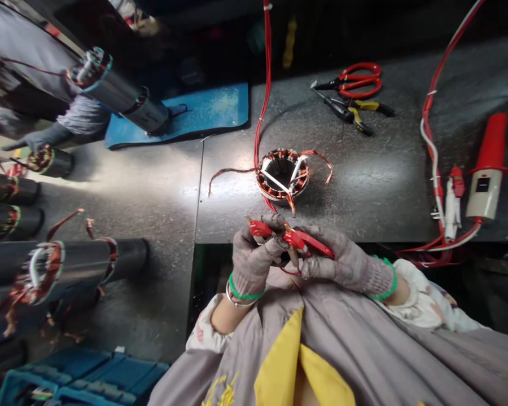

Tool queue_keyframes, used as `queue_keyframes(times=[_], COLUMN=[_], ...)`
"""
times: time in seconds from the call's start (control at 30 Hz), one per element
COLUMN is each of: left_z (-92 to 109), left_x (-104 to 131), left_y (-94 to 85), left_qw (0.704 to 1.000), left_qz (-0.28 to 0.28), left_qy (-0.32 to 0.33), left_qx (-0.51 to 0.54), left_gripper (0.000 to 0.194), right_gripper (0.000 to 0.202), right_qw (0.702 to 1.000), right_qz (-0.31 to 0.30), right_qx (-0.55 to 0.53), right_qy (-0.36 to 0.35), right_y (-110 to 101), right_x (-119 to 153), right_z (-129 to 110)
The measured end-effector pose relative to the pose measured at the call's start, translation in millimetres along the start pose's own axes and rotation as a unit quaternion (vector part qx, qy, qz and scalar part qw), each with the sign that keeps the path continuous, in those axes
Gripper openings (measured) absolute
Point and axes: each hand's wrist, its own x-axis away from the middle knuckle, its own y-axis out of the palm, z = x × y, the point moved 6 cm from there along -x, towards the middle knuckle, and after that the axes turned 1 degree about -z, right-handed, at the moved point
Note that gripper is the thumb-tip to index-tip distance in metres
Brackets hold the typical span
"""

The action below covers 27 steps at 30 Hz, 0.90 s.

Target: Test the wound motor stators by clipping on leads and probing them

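Observation:
Both my hands wear grey gloves with green cuffs and meet at the table's front edge. My left hand (pixel 256 256) is closed round a red clip with a metal tip. In my right hand (pixel 336 256) is a red-handled tool (pixel 309 242), its tip pointing toward the left hand. A thin dark red wire loops below the fingers. Just beyond my hands stands a round stator (pixel 283 176) with copper windings, white strips and several loose wire ends. Red cables (pixel 266 84) run down behind it.
Scissors (pixel 359 82) and yellow-black pliers (pixel 355 113) lie at the back right. A red-white device (pixel 485 175) is at far right. Wound cylinders (pixel 84 262) fill the left, near blue crates (pixel 88 375). Another person's gloved hand (pixel 46 138) is at upper left, by a blue mat (pixel 211 110).

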Motion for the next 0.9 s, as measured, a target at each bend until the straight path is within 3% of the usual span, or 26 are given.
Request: queue_keyframes(times=[0.13,0.2,0.3,0.4,0.47,0.57,0.73,0.83,0.9], left_z=[-1.6,-4.4,-6.1,-1.2,-1.5,-8.5,-9.1,-10.6,-13.7], left_x=[17.5,21.1,10.1,-9.5,-22.0,-36.5,-62.3,-81.7,-90.4], left_y=[4.8,7.9,0.7,-24.6,-40.8,-53.4,-58.4,-66.3,-70.7], left_qw=[0.981,0.969,0.959,0.943,0.936,0.948,0.979,0.987,0.988], left_qz=[0.074,0.082,0.094,0.145,0.157,0.132,0.135,0.154,0.154], left_qy=[0.156,0.199,0.205,0.208,0.192,0.141,0.065,0.003,-0.021], left_qx=[-0.086,-0.124,-0.173,-0.216,-0.250,-0.254,-0.137,-0.038,0.013], left_gripper=[0.033,0.030,0.028,0.035,0.038,0.041,0.048,0.051,0.053], right_gripper=[0.054,0.059,0.063,0.047,0.040,0.040,0.040,0.036,0.037], right_qw=[1.000,0.999,0.977,0.924,0.909,0.908,0.917,0.883,0.869], right_qz=[0.012,0.031,0.156,0.297,0.322,0.328,0.309,0.374,0.403], right_qx=[0.014,0.037,0.139,0.238,0.265,0.261,0.252,0.279,0.286], right_qy=[-0.002,-0.008,-0.031,-0.039,-0.023,-0.012,-0.025,-0.057,-0.037], right_y=[-1.3,-7.4,-33.7,-62.3,-70.6,-71.3,-71.3,-95.4,-114.3], right_x=[-1.8,-0.6,3.0,4.8,-1.4,-13.4,-11.8,7.2,15.1], right_z=[1.3,-0.1,-4.9,-7.2,-3.2,2.4,5.6,-0.2,-2.4])
